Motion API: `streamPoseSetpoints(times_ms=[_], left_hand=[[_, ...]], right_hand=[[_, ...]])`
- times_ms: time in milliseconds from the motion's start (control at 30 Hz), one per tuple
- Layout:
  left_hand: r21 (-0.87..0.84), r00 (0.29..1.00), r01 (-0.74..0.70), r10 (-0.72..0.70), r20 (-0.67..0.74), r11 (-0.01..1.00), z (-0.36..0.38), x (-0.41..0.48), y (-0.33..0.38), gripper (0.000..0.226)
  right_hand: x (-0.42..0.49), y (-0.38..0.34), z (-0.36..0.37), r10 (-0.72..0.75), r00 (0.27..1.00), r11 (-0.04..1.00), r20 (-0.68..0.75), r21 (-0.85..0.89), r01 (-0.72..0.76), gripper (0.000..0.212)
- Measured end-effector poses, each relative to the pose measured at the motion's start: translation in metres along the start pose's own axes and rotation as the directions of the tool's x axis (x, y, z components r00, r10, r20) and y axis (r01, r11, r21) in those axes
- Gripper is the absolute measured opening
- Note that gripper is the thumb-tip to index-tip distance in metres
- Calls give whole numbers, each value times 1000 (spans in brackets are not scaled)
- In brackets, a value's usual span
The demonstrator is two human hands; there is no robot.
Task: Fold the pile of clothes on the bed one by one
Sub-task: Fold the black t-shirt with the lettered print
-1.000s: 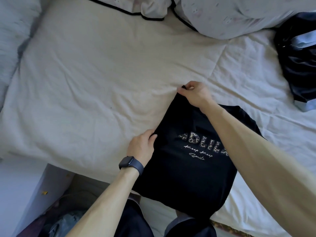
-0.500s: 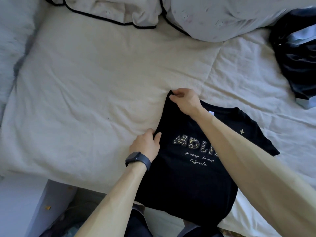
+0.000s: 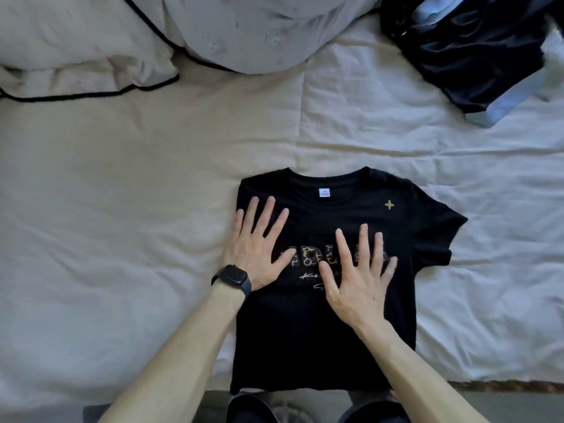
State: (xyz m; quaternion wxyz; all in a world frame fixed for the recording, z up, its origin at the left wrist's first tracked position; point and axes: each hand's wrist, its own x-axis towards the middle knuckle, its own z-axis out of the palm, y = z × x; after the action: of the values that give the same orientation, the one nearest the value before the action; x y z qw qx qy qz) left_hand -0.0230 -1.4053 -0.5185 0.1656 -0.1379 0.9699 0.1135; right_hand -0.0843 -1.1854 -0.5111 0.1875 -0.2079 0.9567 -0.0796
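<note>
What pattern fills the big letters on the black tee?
Leopard print on the letters of the black tee; head view.

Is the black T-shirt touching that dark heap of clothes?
Apart. The head view shows bare white sheet between the black T-shirt and the dark heap.

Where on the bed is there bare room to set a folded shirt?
Widest: the sheet left of the shirt, below the pillows. A smaller patch lies right of the shirt, below the dark clothes. Top edge is crowded.

Bed (image 3: 122, 209) w/ rumpled cream sheet (image 3: 396, 141), soft light, black-piped pillow (image 3: 76, 50) top left, poss. grey floor (image 3: 503, 404) below.
</note>
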Motion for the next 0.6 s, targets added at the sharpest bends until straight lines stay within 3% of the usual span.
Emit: streamPoseSetpoints(times_ms=[67, 233, 300, 333, 367, 433, 500, 600], left_hand=[[38, 994, 56, -59, 96, 998, 13, 7, -3, 83], [95, 984, 123, -133, 119, 988, 14, 10, 3, 84], [73, 983, 138, -145, 110, 988, 2, 8, 12, 85], [45, 986, 134, -137, 92, 990, -6, 10, 22, 84], [19, 991, 114, -115, 71, 993, -16, 14, 34, 83], [-9, 999, 33, -33, 15, 999, -31, 32, 69, 78], [-28, 997, -73, 73, -11, 997, -45, 62, 115, 73], [2, 970, -236, 235, 69, 972, -54, 122, 191, 69]], right_hand=[[-1, 15, 12, -18, 996, 999, 83, -26, 20, 72], [4, 21, 9, -42, 987, 997, 156, 71, 31, 73], [-2, 28, -3, -22, 997, 969, 72, 247, 3, 72], [-5, 34, -12, 60, 998, 925, -17, 377, -49, 70], [-9, 43, -21, 197, 975, 861, -107, 495, -119, 66], [-15, 66, -37, 514, 845, 672, -149, 682, -289, 58], [-15, 95, -52, 717, 696, 411, 38, 784, -466, 63], [-10, 132, -63, 721, 598, 73, 350, 820, -568, 68]])
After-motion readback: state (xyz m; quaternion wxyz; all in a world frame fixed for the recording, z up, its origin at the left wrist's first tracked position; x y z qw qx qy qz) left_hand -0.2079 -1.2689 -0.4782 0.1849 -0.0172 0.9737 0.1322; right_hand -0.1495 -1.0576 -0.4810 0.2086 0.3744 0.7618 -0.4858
